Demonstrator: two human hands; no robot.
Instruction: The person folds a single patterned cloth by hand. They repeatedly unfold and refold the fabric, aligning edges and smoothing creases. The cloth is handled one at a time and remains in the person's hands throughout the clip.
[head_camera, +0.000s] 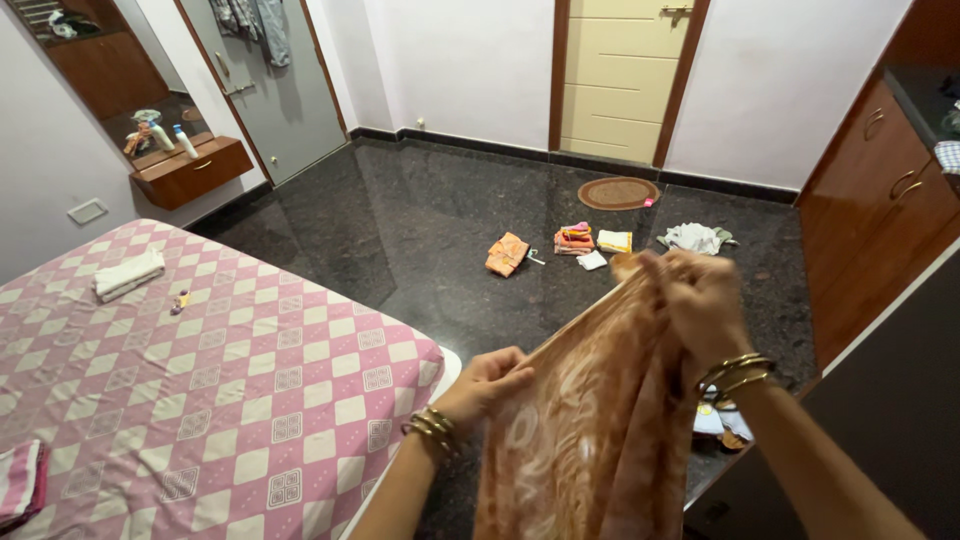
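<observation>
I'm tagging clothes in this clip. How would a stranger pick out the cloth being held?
Right of the pink checked bed, above the dark floor, the left hand and right hand stretch an orange cloth. Unlike the small folded piles on the floor, it hangs long, orange-brown with white patterning.

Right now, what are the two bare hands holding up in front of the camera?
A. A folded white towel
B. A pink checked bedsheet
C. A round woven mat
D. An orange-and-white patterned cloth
D: the left hand and the right hand both grip the top edge of the orange-and-white patterned cloth, which hangs down between them; the pink checked bedsheet lies flat on the bed, untouched.
</observation>
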